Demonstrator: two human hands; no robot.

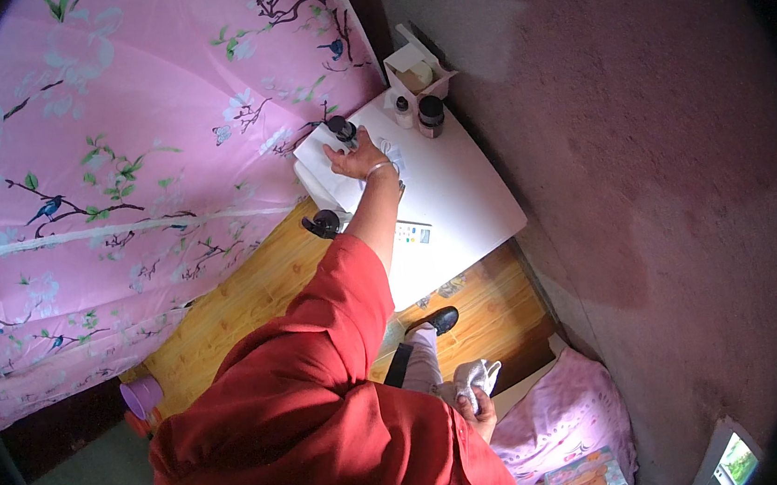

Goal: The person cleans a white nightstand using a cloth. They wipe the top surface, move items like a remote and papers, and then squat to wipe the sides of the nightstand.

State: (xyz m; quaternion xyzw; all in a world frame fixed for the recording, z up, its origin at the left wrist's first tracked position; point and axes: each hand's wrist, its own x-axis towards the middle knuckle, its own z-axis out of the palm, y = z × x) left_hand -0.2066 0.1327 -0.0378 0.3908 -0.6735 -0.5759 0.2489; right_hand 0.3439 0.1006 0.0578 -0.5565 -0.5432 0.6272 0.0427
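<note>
My left hand (360,159) reaches out to a white bedside table (468,197) and lies with fingers spread on a white cloth (324,160) at the table's left corner. A small dark-capped bottle (342,132) stands just beyond the fingertips. A bangle circles that wrist, and the sleeve is red. My right hand (479,404) hangs low beside my leg, closed around a crumpled white cloth (473,379).
A pink flowered bedspread (120,175) fills the left. On the table's far end stand two small bottles (430,113) and an open box (419,69). A dark round object (323,223) sits at the table's near-left edge. Wooden floor (253,293), a purple cup (142,395) and a pink cushion (573,412) lie below.
</note>
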